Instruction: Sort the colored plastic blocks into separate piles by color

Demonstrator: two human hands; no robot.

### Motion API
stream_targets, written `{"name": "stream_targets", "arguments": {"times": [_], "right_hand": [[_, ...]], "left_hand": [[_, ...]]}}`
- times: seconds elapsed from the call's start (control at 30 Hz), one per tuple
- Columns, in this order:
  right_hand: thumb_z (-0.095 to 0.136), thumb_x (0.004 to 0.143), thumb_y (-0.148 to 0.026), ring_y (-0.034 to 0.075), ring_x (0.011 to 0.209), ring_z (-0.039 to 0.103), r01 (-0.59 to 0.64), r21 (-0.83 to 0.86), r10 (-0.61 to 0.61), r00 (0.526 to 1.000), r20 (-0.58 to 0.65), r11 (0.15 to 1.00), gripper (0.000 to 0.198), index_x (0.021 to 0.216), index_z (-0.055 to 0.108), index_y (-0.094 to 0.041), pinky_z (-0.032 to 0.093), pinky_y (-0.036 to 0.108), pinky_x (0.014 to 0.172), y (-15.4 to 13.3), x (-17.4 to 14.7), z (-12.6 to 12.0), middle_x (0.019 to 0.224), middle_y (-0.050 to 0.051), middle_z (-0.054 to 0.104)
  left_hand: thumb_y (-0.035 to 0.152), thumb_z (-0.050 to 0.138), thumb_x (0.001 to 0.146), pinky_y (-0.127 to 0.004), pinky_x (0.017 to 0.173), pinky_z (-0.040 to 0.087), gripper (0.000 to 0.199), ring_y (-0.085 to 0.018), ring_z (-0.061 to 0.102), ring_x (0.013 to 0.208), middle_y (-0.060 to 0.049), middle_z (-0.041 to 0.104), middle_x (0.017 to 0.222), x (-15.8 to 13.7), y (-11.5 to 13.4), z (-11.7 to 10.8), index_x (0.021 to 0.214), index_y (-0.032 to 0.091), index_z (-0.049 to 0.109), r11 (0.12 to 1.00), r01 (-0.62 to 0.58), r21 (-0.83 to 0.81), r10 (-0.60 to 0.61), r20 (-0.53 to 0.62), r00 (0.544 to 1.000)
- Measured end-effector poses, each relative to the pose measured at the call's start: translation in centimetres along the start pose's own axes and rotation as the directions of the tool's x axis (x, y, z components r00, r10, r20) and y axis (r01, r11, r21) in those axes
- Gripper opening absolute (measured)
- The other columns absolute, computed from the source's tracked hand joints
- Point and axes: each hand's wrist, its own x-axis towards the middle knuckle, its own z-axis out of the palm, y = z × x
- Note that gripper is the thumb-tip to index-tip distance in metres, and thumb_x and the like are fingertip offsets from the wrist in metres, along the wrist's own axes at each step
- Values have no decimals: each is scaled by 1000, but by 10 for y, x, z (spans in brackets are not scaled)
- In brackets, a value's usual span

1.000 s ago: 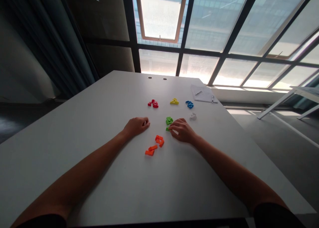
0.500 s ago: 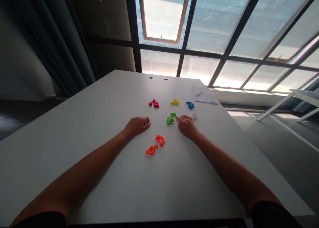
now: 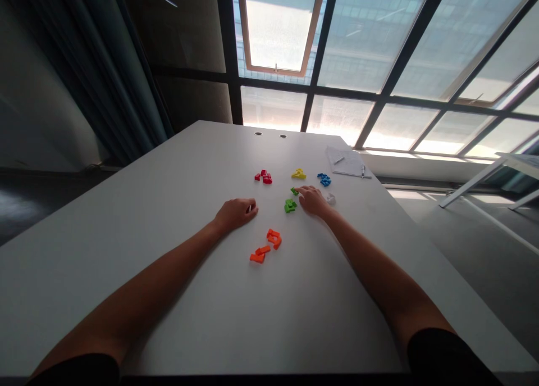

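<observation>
My left hand (image 3: pixel 237 213) rests on the white table (image 3: pixel 202 313), its fingers curled in with nothing seen in them. My right hand (image 3: pixel 312 199) reaches to a small green plastic piece (image 3: pixel 294 191), its fingertips closed at the piece's right side. Just below that piece lies a small heap of green pieces (image 3: pixel 290 206), apart from the hand. Orange pieces (image 3: pixel 273 238) lie nearer to me, between my forearms. Beyond the hands are red pieces (image 3: pixel 265 177), yellow pieces (image 3: pixel 298 174) and blue pieces (image 3: pixel 324 179).
Clear or whitish pieces (image 3: pixel 330 199) sit right of my right hand, partly behind it. Papers (image 3: pixel 346 162) with pens lie near the table's right edge. Two round cable holes mark the far end. A white-legged table (image 3: pixel 474 178) stands off to the right.
My right hand has moved slightly away from me, its fingers closing at the single green piece, which has turned. My left hand stays put. The whole view has shifted slightly.
</observation>
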Motion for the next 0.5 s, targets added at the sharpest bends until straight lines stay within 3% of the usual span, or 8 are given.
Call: {"name": "stream_targets", "arguments": {"times": [0.23, 0.37, 0.43, 0.5], "right_hand": [[60, 98, -23, 30, 115, 65, -119, 54, 125, 984, -126, 991, 31, 125, 73, -16, 47, 41, 104, 8, 2, 20, 122, 13, 76], [54, 95, -12, 30, 128, 59, 16, 63, -3, 980, -200, 998, 51, 145, 63, -20, 44, 45, 109, 7, -3, 20, 145, 12, 66], [51, 97, -11, 30, 135, 54, 98, 55, -88, 982, -165, 994, 52, 146, 63, -24, 43, 47, 111, 6, -3, 20, 152, 9, 61], [50, 99, -14, 31, 137, 52, 105, 55, -97, 987, -131, 993, 46, 141, 66, -24, 42, 48, 111, 7, -3, 21, 152, 8, 61]], "left_hand": [[48, 50, 98, -30, 63, 38, 28, -21, 67, 74, -1, 74, 84, 0, 1, -1, 93, 26, 67, 1000, 1, -16, -1, 13, 1000], [48, 50, 98, -30, 62, 37, 29, -21, 66, 73, -2, 74, 84, -1, 2, -3, 93, 25, 68, 1000, 7, -24, -7, 20, 1000], [48, 50, 98, -30, 62, 37, 30, -21, 66, 73, -2, 74, 84, -2, 3, -3, 93, 25, 68, 1000, 7, -25, -7, 21, 1000], [48, 49, 98, -30, 62, 36, 30, -20, 66, 73, -2, 74, 84, -2, 3, -3, 93, 25, 68, 1000, 6, -26, -6, 17, 1000]]}}
